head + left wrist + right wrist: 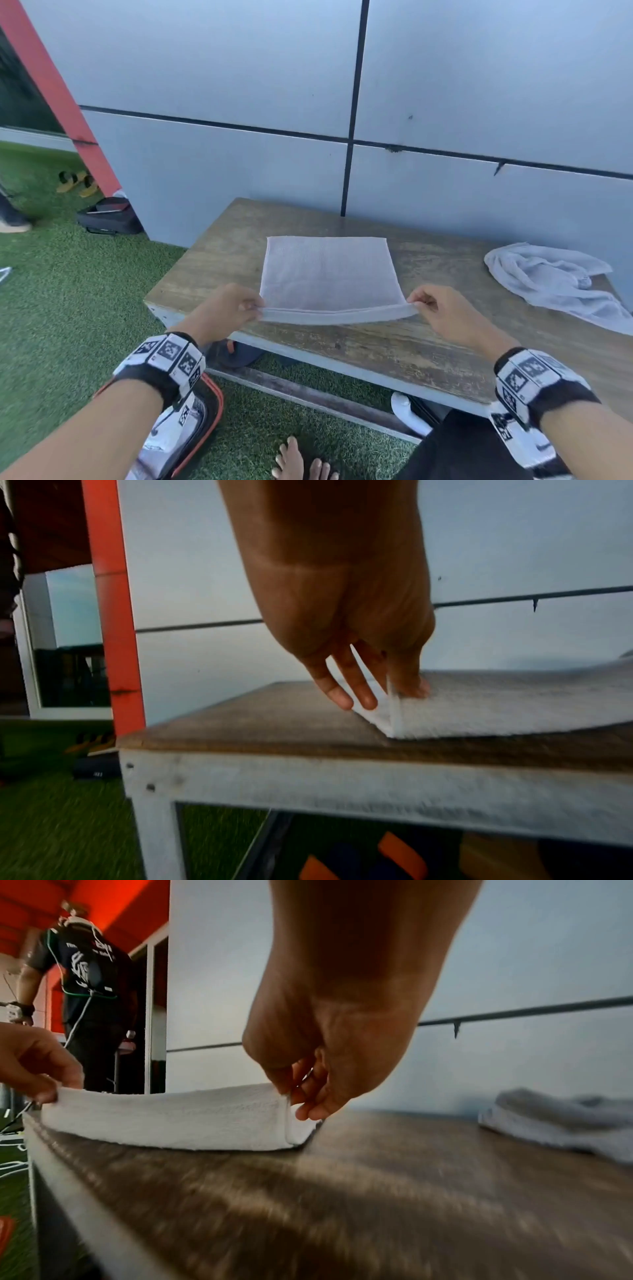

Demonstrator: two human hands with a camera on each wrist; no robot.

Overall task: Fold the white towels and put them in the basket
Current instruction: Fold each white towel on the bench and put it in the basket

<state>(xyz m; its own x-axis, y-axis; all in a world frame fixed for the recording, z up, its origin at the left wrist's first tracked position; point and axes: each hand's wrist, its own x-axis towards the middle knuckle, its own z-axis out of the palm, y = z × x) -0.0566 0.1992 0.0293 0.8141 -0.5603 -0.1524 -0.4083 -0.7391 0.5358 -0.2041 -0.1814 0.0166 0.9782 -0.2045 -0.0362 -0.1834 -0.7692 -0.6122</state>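
Left hand (pixel 228 310) pinched on near left corner of flat white towel (pixel 327 270), right hand (pixel 436 313) pinched on near right corner; near edge lifted off wooden table (pixel 394 346) between them. Crumpled second towel (pixel 555 279) well right of right hand.

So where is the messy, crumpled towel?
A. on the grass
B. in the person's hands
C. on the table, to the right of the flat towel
C: the crumpled towel lies on the wooden table, right of the flat towel the hands pinch.
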